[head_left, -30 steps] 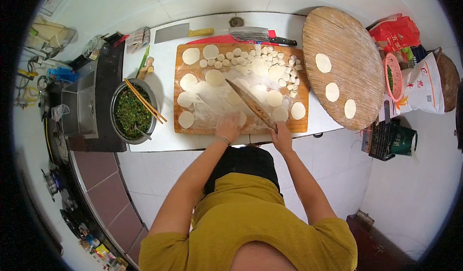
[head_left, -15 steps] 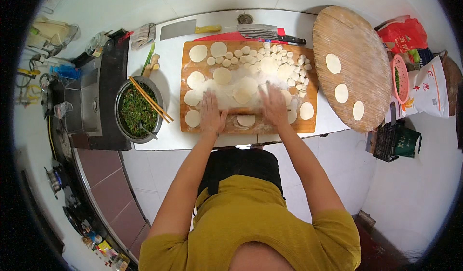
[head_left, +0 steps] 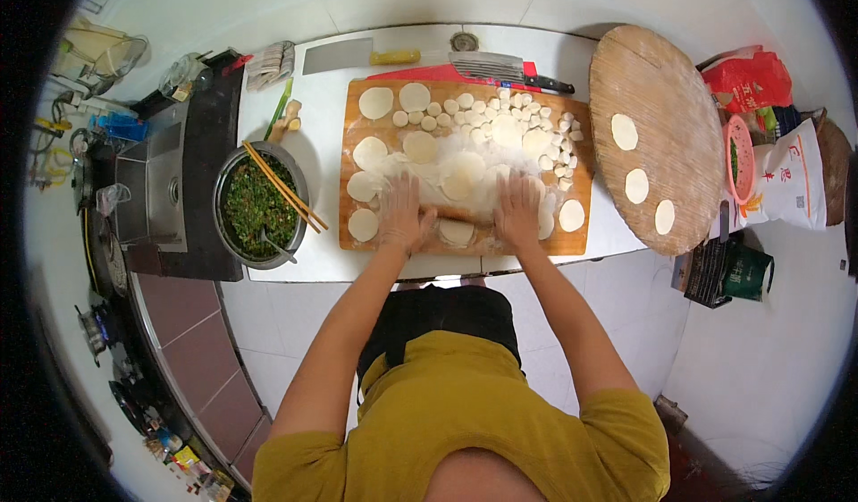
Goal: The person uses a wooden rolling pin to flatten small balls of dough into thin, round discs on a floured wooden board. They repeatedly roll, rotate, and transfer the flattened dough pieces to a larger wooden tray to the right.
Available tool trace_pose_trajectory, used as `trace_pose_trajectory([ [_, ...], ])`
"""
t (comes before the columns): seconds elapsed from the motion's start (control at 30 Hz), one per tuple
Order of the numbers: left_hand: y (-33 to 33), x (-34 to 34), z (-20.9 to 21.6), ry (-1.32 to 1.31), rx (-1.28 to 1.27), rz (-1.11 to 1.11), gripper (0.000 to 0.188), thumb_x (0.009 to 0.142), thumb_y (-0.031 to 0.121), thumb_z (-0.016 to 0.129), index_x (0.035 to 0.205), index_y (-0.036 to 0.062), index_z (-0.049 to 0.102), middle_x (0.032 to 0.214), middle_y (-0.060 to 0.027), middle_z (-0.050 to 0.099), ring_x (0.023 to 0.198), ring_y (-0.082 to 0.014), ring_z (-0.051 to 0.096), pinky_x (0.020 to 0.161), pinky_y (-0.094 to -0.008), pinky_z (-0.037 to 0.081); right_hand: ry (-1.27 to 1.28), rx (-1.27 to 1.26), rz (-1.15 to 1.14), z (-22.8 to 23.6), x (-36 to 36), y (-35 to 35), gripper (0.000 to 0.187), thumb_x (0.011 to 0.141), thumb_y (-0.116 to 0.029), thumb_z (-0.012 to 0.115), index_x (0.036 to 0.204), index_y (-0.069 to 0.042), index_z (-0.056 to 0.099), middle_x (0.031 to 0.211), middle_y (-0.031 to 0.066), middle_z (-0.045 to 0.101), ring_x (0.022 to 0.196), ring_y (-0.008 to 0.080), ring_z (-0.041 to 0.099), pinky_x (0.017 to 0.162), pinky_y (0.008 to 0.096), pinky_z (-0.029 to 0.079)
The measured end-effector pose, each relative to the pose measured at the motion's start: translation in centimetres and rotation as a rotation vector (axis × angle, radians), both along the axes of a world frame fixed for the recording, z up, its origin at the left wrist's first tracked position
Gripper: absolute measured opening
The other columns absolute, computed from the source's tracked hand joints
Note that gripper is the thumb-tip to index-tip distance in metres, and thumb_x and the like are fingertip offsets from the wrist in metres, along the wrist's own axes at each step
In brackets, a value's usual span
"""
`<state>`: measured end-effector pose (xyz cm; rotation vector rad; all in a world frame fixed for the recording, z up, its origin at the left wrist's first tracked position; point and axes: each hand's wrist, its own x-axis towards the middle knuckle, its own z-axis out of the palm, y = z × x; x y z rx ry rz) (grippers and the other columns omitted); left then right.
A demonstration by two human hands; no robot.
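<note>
A wooden rolling pin (head_left: 463,215) lies crosswise near the front of a floured cutting board (head_left: 572,241). My left hand (head_left: 406,216) presses flat on its left end, fingers stretched forward. On the right end rests my right hand (head_left: 517,212), also with straight fingers. Partly under the pin, between my hands, lies a pale round dough wrapper (head_left: 457,232). Other rolled wrappers (head_left: 369,153) lie along the board's left side, in the middle and at the right. Several small dough pieces (head_left: 542,137) are scattered at the far right, amid loose white flour.
On the left stands a metal bowl (head_left: 225,244) of chopped green filling with chopsticks (head_left: 284,185) across it. A cleaver (head_left: 338,56) and a broad knife (head_left: 487,66) lie behind the board. To the right, a round woven tray (head_left: 657,118) holds three wrappers beside a pink basket (head_left: 740,158).
The rolling pin and both hands have come slightly nearer to me over the wrapper. My right hand's fingers now point straighter ahead. The whole view has shifted a little.
</note>
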<state>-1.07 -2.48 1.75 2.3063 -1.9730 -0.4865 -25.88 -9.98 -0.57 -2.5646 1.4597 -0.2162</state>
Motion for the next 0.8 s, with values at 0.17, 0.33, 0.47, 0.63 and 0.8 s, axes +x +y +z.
trace_pose_trajectory([
  [0.17, 6.6, 1.0, -2.4, 0.028, 0.051, -0.141, 0.080, 0.089, 0.049, 0.048, 0.148, 0.0040, 0.019, 0.154, -0.0199, 0.015, 0.141, -0.0370, 0.015, 0.114, -0.0509, 0.013, 0.027, 0.104, 0.104, 1.6, -1.9, 5.7, 0.055, 0.085, -0.024, 0.056, 0.136, -0.010, 0.041, 0.140, 0.0189, 0.036, 0.131, 0.0384, 0.032, 0.108, 0.0546, 0.022],
  [0.33, 0.8, -0.2, -1.3, -0.107, -0.207, 0.101, 0.077, 0.087, 0.044, 0.055, 0.145, 0.0029, 0.026, 0.151, -0.0212, 0.021, 0.138, -0.0394, 0.023, 0.111, -0.0512, 0.022, 0.021, 0.340, 0.115, 0.5, -2.1, 3.2, 0.034, 0.078, -0.013, 0.064, 0.110, -0.006, 0.053, 0.100, 0.0164, 0.057, 0.093, 0.0377, 0.054, 0.084, 0.0462, 0.042],
  [0.47, 0.8, -3.8, 1.0, 0.065, -0.154, 0.184, 0.075, 0.083, 0.042, 0.060, 0.140, 0.0023, 0.032, 0.140, -0.0202, 0.038, 0.126, -0.0395, 0.039, 0.104, -0.0502, 0.032, -0.310, 0.304, -0.042, 3.2, -3.3, 3.4, 0.030, 0.079, -0.011, 0.063, 0.105, -0.003, 0.052, 0.091, 0.0176, 0.055, 0.085, 0.0402, 0.053, 0.075, 0.0472, 0.042],
  [0.63, 1.7, -8.9, -0.4, 0.096, 0.016, -0.067, 0.063, 0.081, 0.038, 0.063, 0.131, 0.0043, 0.045, 0.130, -0.0188, 0.047, 0.118, -0.0374, 0.047, 0.099, -0.0489, 0.038, -0.404, 0.265, -0.152, 4.1, -4.5, 4.0, 0.025, 0.081, -0.016, 0.064, 0.099, -0.005, 0.051, 0.091, 0.0175, 0.054, 0.086, 0.0386, 0.054, 0.074, 0.0474, 0.042],
  [0.8, 2.7, -4.5, -2.2, 0.138, -0.073, -0.374, 0.061, 0.082, 0.034, 0.061, 0.133, 0.0054, 0.043, 0.135, -0.0211, 0.044, 0.122, -0.0370, 0.044, 0.101, -0.0496, 0.036, -0.201, 0.192, -0.019, 4.0, -6.4, 3.2, 0.028, 0.080, -0.015, 0.064, 0.103, -0.006, 0.051, 0.092, 0.0154, 0.055, 0.088, 0.0353, 0.055, 0.074, 0.0457, 0.043],
])
